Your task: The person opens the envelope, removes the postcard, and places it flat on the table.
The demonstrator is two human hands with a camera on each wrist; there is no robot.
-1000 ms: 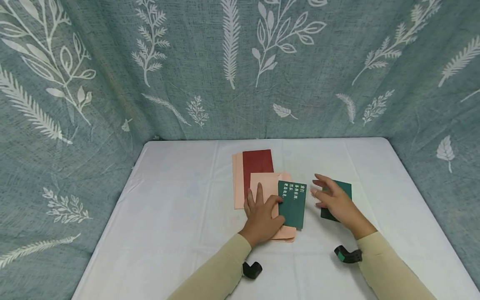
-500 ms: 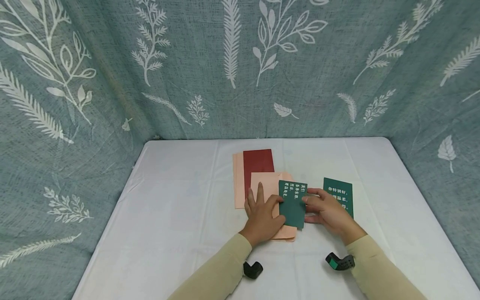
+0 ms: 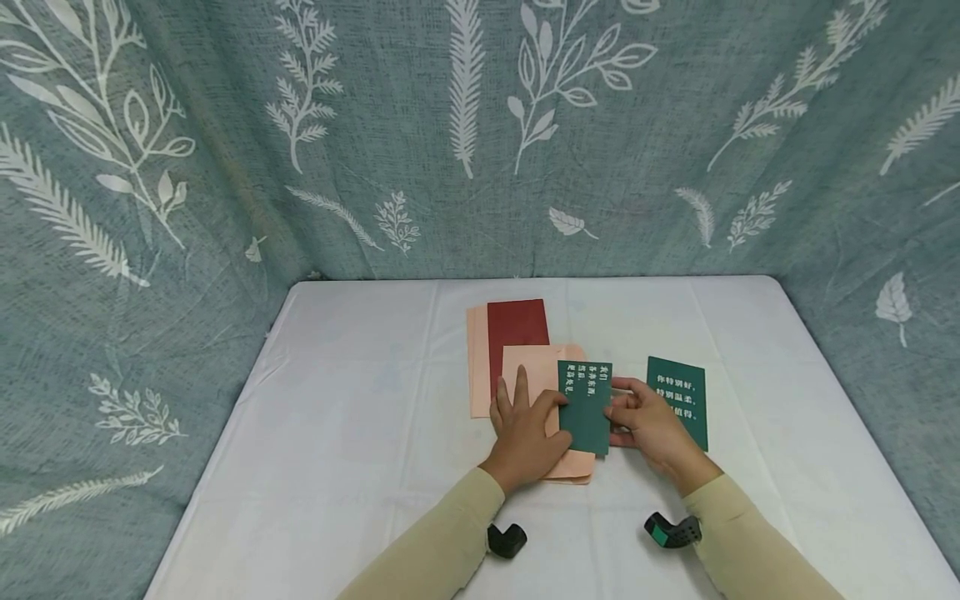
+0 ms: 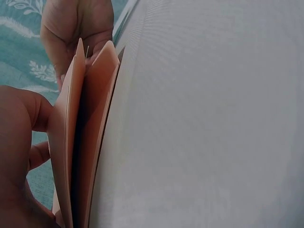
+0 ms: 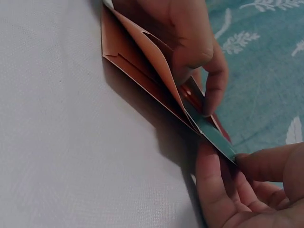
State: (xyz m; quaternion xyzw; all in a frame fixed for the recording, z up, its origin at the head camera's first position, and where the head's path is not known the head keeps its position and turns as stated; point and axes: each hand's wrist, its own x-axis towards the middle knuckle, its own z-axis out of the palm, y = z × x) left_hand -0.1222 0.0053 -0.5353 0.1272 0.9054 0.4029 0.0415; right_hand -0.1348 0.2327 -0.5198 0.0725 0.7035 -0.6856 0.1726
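Observation:
My left hand [image 3: 525, 442] lies spread on a peach paper envelope [image 3: 534, 360], its thumb and index finger touching the left side of a green card [image 3: 587, 429] with white writing. In the left wrist view, the near end of the envelope [image 4: 102, 90] gapes apart. My right hand [image 3: 660, 429] pinches the green card's right edge, thumb on top and fingers beneath. The right wrist view shows that pinch on the green card [image 5: 216, 140] beside the peach layers. How far the card reaches between these layers is hidden.
A second green card [image 3: 678, 379] with white writing lies just right of my right hand. Behind the envelope are a dark red card [image 3: 516, 321] and more peach paper [image 3: 477, 358]. A white cloth covers the table [image 3: 360, 400]; a leaf-patterned curtain [image 3: 420, 142] hangs behind.
My right hand has moved left from above the second green card, uncovering it, and has taken the first card's right edge. That card has turned slightly. My left hand stays put.

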